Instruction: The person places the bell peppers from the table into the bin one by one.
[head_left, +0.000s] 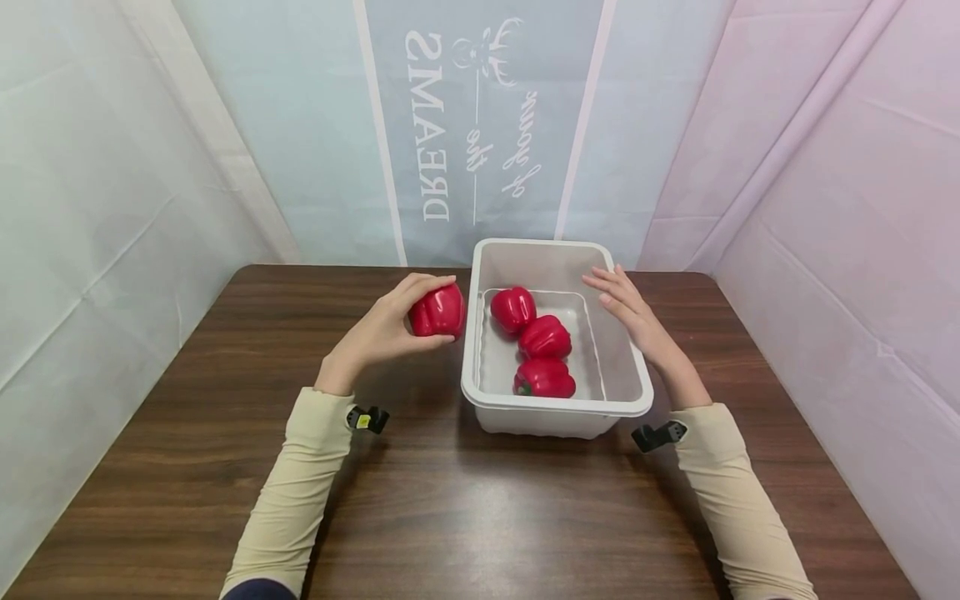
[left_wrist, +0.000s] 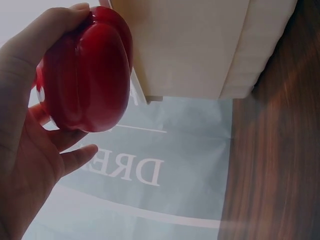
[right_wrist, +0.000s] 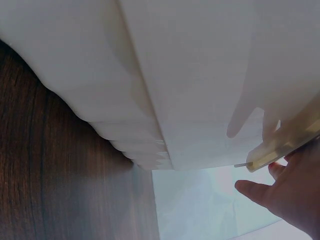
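Observation:
My left hand grips a red bell pepper between thumb and fingers, just outside the left rim of a white plastic bin. The left wrist view shows this glossy pepper raised beside the bin's outer wall. Inside the bin lie a red bell pepper at the back, another in the middle and a third at the front, its green stem end showing. Over the bin's right rim hovers my right hand, fingers spread and holding nothing; whether it touches the rim, I cannot tell.
The bin stands on a dark wood-grain table near its back edge. Behind hangs a pale blue cloth with mirrored lettering. White cloth walls enclose both sides. Each wrist carries a small black camera.

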